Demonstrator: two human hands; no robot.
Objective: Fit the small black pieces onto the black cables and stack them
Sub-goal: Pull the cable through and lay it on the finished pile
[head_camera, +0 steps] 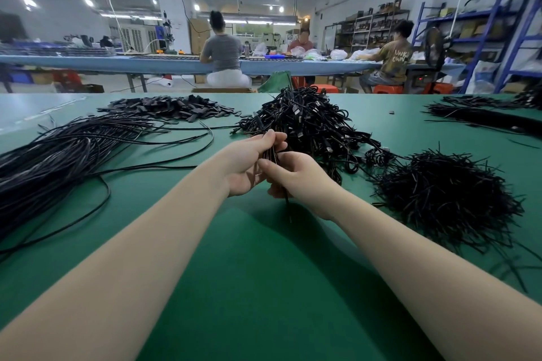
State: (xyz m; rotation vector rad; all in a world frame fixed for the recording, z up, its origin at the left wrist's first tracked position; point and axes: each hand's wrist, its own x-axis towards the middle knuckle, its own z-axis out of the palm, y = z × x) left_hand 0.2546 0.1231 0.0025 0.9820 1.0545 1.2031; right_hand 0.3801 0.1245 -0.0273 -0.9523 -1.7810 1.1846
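Both hands on the bundle
Your left hand (pixel 249 164) and right hand (pixel 296 176) curl round thin cables (pixel 271 152) above the mat (pixel 249 272); they look light and floppy, so pinch near the ends.

**Both hands meet at centre, fingers curled**

Two bare forearms reach forward from the lower corners and converge in the middle of the view. The left hand (pixel 246 164) is turned palm inward, its fingers curled, the fingertips bunched at the top. The right hand (pixel 296 176) sits just beside and slightly below it, back of the hand toward the camera, thumb extended toward the left palm, fingers curled under. The two hands touch.
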